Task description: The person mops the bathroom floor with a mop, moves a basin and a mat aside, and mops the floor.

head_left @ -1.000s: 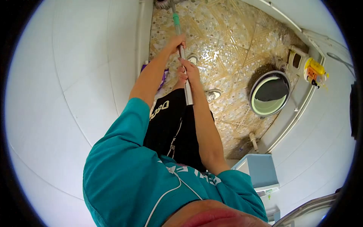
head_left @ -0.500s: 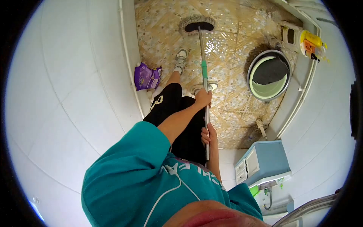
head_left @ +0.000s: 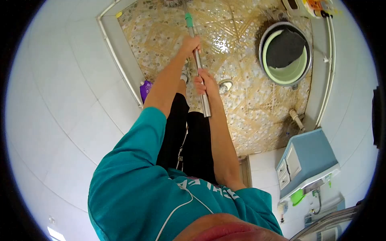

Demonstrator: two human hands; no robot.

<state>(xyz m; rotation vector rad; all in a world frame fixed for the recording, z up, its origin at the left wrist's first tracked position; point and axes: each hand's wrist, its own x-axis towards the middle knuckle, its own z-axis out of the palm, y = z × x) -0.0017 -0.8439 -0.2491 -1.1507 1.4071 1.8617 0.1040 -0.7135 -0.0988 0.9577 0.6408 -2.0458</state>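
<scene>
A long-handled mop with a silver metal pole ran away from the person over the wet, tan-and-white patterned tile floor. Its grey fringed head was cut off by the top edge of the view, just beyond a mint-green plastic collar on the pole. The left hand was wrapped around the pole below the collar; the right hand grasped it nearer the free end, its fingers curled against the metal. A pale shoe stood on the tiles just right of the pole.

Farther right sat a round grey tub with a light-green plastic basin inside, a dark grey cloth lying in the basin. A purple package rested by the left wall, partly hidden by the left arm. A short cream pipe and a blue cabinet with white fronts stood at lower right.
</scene>
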